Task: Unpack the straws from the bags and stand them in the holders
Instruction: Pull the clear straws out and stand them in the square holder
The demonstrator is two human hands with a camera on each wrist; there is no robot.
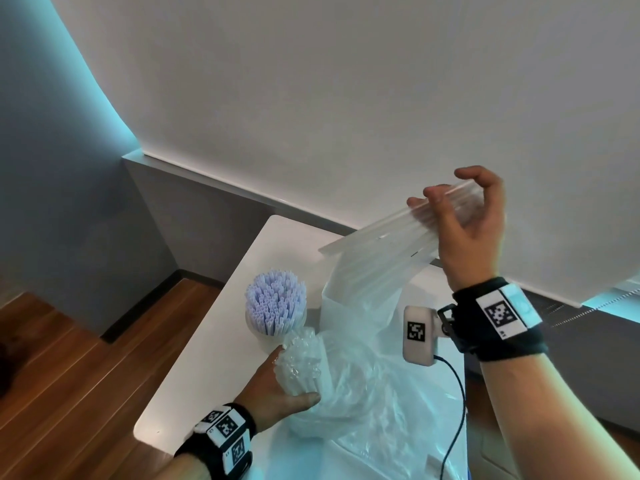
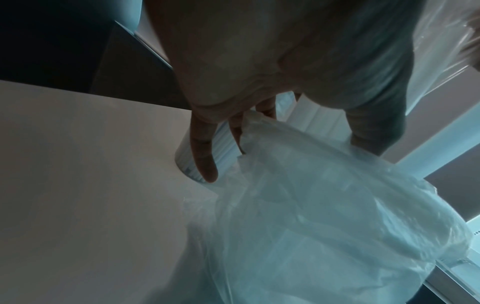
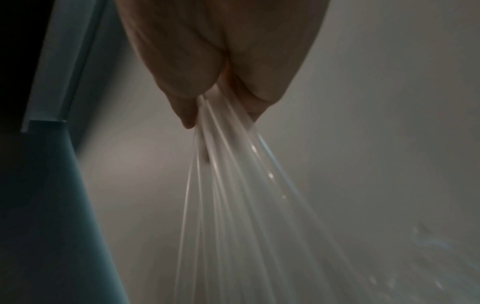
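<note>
— What is each hand doing?

— The right hand (image 1: 467, 223) is raised above the white counter (image 1: 207, 368), fingers and thumb curled round a bundle of clear, smooth plastic straws (image 1: 391, 237). The bundle lies tilted, its free ends fanning out towards the counter's far end; too many and too see-through to count.

— And the left?

— The left hand (image 1: 273, 386) is low, near the counter's left edge, thumb and fingers closed on a second bunch of clear straws inside a crinkled transparent plastic bag (image 1: 367, 386). Their round open tips (image 1: 298, 355) poke up out of the grip. The left wrist view shows the film bunched between the fingers (image 2: 205, 152).

— How many holders?

— One shows plainly: a round, pale holder (image 1: 263, 332) towards the counter's far left, packed with upright pale lilac straws (image 1: 275, 299), a dense cluster of little tubes. It stands just beyond the left hand. The bag sprawls over the counter's middle, glossy and wrinkled.

— Anything on the wrists?

— Black bands with square black-and-white markers; a small white camera (image 1: 420, 336) hangs from the right one.
</note>
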